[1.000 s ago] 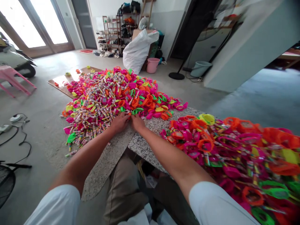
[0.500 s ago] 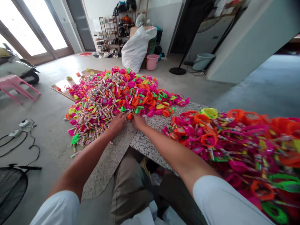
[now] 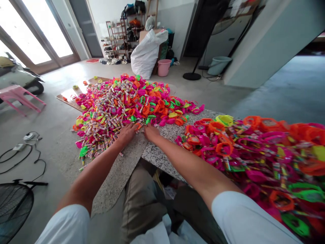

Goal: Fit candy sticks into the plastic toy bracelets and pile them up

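At the near edge of a big pile of toy watches and candy tubes (image 3: pixel 111 112), my two hands are close together over the stone slab. My left hand (image 3: pixel 127 133) has its fingers closed at an orange toy watch (image 3: pixel 137 126). Just to the right, my right hand (image 3: pixel 151 133) is closed, fingers pointing down; what it holds, if anything, is too small and hidden to make out. A second heap of pink, orange, green and yellow toy watches (image 3: pixel 224 149) with candy tubes lies beside my right forearm.
The speckled stone slab (image 3: pixel 162 157) spans in front of my knees. A pink stool (image 3: pixel 21 93) and a scooter (image 3: pixel 17 76) stand left, above a fan (image 3: pixel 15 210) and cables. Behind are a white sack (image 3: pixel 144 56), a pink bucket (image 3: pixel 164 67) and a shoe rack (image 3: pixel 115 39).
The orange toy watch between my hands now lies lower and flatter, nearer my left fingertips. My hands have barely moved; the view has shifted slightly.
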Demonstrator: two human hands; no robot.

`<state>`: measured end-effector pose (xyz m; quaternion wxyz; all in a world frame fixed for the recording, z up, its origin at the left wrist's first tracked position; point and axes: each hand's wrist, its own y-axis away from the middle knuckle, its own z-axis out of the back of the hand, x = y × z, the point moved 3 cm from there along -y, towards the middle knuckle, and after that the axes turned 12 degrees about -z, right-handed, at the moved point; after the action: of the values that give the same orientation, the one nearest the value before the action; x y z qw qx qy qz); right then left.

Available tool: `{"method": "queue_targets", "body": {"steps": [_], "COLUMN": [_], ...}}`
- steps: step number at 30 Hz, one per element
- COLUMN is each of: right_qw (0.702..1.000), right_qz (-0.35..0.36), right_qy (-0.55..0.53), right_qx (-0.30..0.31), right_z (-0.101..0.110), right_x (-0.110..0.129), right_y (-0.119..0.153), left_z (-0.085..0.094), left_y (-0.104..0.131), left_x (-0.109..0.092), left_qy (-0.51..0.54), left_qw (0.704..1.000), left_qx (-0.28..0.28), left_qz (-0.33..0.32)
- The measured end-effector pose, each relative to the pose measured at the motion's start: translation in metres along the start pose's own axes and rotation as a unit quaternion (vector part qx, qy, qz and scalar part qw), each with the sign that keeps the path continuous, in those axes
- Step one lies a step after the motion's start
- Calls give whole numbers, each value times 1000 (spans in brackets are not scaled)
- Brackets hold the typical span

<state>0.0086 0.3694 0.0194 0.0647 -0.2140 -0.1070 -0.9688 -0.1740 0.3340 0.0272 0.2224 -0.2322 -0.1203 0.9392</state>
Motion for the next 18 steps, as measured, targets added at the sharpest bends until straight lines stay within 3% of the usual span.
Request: {"method": "queue_targets", "body": {"steps": [2, 5, 9, 12, 14, 18], "right_qw": [1000, 996, 975, 914, 883, 877], "right_qz": [-7, -16, 17, 59, 76, 86], "right_qy": [-29, -89, -220, -397, -460, -472], "right_qx": [-9, -15, 11, 55, 57, 21], "right_z": [8, 22, 36, 44, 49, 57], "right_x": [-4, -13, -27, -33, -33, -32], "right_y": [10, 39, 111, 174, 210, 259], "left_z": [7, 11, 13, 16, 18, 17], "left_y": [7, 32, 83, 118, 132, 142], "left_x": [-4, -22, -73, -123, -157, -215], "left_qy": [55, 87, 205, 433, 533, 644], "left_qw": [996, 989, 968, 881, 822, 736], "left_qx": [-56, -89, -110, -148, -150, -149], "left_qz": [47, 83, 99, 123, 135, 146]}}
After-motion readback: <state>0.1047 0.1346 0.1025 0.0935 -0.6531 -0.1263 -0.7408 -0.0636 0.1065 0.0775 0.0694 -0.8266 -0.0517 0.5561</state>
